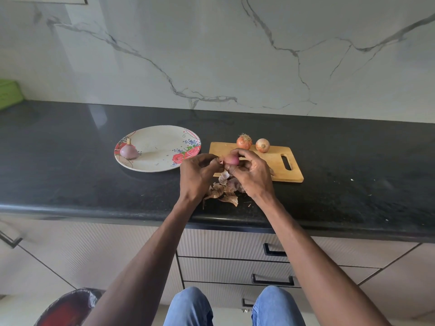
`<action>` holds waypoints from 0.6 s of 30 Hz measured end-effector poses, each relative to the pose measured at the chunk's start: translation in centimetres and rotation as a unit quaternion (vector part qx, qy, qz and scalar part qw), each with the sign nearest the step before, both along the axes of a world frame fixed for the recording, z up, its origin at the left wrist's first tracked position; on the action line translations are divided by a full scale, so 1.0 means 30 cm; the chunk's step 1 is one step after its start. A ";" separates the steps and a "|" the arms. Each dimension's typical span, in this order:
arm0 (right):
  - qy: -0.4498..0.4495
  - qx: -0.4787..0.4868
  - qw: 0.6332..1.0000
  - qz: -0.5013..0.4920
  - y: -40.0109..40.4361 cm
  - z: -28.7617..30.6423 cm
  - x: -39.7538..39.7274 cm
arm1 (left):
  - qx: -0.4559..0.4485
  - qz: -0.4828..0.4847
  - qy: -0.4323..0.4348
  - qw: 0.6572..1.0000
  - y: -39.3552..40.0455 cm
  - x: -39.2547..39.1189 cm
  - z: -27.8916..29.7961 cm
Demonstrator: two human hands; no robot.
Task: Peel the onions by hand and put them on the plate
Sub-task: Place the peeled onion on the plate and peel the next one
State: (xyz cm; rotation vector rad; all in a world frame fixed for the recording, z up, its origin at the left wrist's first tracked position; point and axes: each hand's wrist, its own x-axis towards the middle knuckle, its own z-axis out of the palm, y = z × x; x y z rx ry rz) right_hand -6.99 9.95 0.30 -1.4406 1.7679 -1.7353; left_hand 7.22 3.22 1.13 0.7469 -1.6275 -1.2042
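A pink, partly peeled onion (231, 159) is held above the counter between both hands. My right hand (249, 174) grips it from the right with curled fingers. My left hand (197, 174) pinches at its left side. One peeled purple onion (128, 150) lies on the left of the flowered plate (162, 142). Two unpeeled golden onions (244, 141) (262, 145) sit at the far edge of the wooden cutting board (277, 167).
A heap of dry onion skins (223, 190) lies on the black counter (70, 161) below my hands. Drawers (235, 267) run under the counter edge. A red bin with a black liner (68, 307) stands on the floor at lower left. A green box (8, 94) sits far left.
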 end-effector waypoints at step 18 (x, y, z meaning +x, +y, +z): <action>-0.005 -0.033 0.999 -0.018 0.006 0.013 0.014 | -0.114 0.088 -0.100 0.985 -0.042 -0.019 -0.016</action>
